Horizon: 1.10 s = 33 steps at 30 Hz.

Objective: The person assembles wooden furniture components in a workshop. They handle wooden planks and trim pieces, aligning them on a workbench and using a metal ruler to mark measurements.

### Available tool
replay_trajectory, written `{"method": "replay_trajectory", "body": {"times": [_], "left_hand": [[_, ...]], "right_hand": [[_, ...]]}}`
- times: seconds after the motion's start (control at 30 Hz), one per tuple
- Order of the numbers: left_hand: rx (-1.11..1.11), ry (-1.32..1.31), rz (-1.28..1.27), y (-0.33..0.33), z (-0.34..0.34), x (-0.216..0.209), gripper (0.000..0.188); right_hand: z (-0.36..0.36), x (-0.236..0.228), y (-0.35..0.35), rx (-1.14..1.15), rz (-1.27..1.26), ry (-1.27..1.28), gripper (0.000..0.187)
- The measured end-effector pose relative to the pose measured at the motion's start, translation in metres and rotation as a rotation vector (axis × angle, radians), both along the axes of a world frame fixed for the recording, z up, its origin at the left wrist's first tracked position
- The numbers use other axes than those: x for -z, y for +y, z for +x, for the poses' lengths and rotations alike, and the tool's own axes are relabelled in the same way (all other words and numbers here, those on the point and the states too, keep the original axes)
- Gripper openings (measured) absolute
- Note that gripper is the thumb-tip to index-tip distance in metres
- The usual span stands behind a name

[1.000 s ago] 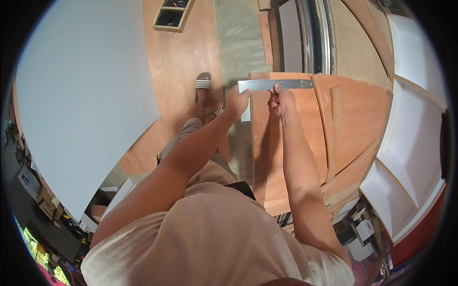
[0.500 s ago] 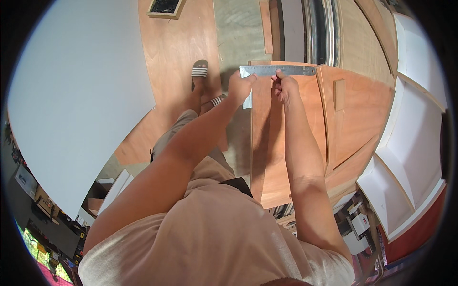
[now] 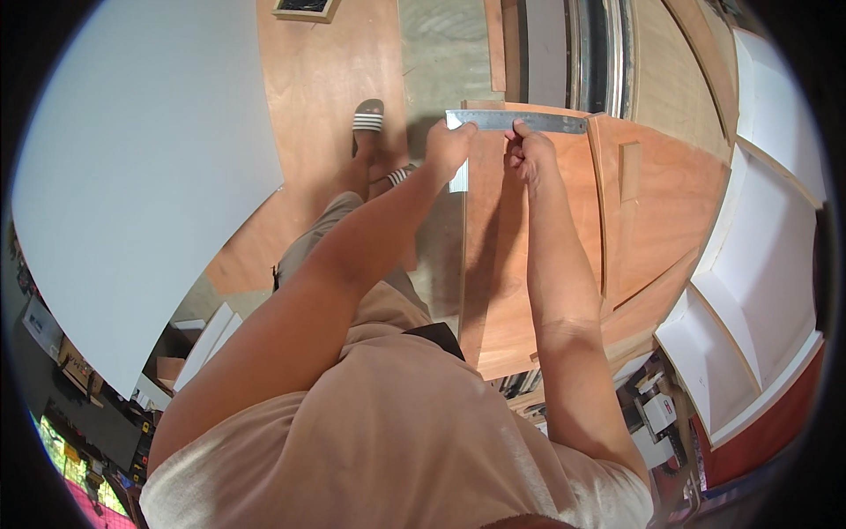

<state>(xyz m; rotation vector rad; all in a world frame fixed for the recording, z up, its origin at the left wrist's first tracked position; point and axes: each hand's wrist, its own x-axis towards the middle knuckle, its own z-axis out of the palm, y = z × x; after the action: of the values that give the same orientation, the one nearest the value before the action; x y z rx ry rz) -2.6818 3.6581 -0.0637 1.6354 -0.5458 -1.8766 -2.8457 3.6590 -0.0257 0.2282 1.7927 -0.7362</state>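
A metal try square [image 3: 493, 118] lies with its ruled blade across the far end of a reddish plywood panel [image 3: 564, 212]. Its pale stock [image 3: 458, 179] runs along the panel's left edge. My left hand [image 3: 449, 148] is closed round the corner where stock and blade meet, with the thumb over the blade. Beside the near edge of the blade, my right hand [image 3: 530, 152] has its fingers curled and pinched, a fingertip reaching onto the metal. Whatever those fingers may hold is hidden. Shadows of hand and forearm fall on the plywood.
A large white board [image 3: 141, 176] stands to my left. Raised wooden strips [image 3: 597, 203] cross the panel on the right, and white shelf-like boxes [image 3: 767, 203] are beyond. My sandalled feet [image 3: 368, 119] rest by a plywood sheet [image 3: 326, 70]. Tools clutter the lower left.
The panel, square and both hands sit slightly higher in the picture. Both hands keep the same places on the try square, and its blade still lies across the panel's far end.
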Motion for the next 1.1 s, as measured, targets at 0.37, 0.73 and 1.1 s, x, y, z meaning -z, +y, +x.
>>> {"method": "replay_trajectory", "body": {"times": [0.37, 0.73, 1.1], "left_hand": [[0.073, 0.006, 0.055, -0.001, -0.001, 0.002, 0.031], [0.08, 0.007, 0.047, -0.002, -0.001, 0.004, 0.03], [0.076, -0.023, 0.051, -0.002, -0.001, 0.0, 0.031]], "right_hand": [[0.001, -0.002, -0.001, 0.0, -0.005, 0.021, 0.022], [-0.004, 0.001, -0.001, -0.01, -0.022, -0.013, 0.02], [-0.006, -0.001, -0.002, 0.002, -0.023, -0.039, 0.017]]}}
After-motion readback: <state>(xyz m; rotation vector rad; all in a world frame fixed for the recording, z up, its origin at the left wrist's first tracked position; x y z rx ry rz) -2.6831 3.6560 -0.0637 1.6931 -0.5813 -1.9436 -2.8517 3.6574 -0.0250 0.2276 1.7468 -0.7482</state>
